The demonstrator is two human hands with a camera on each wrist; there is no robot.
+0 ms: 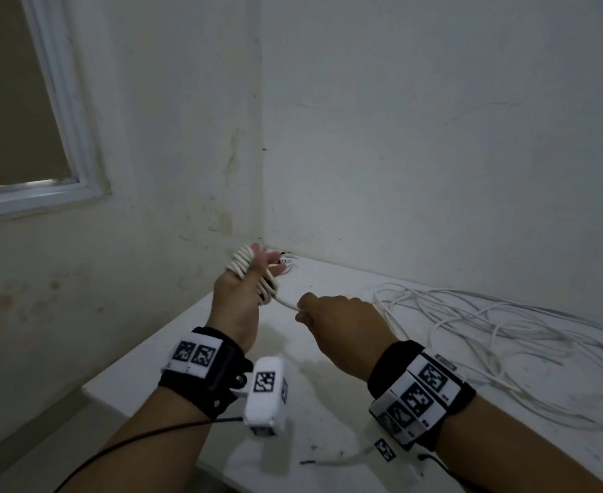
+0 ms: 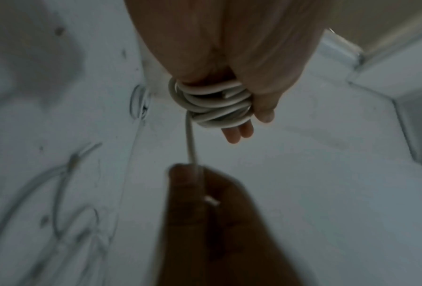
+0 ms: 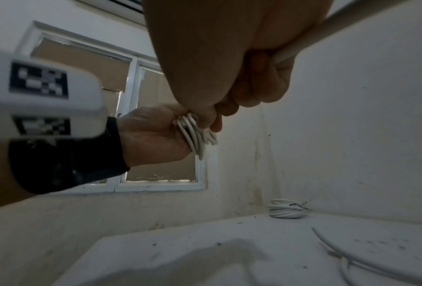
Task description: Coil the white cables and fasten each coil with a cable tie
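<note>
Right hand: dark, blurred in left wrist view; cable vanishes inside it. Loose cables: cut off at head view's right edge. Corner coil: mostly hidden behind left hand.

The table fills the lower middle of the frame. On its right side lie loose cables. A coil sits in its far corner. The window is upper left.
</note>
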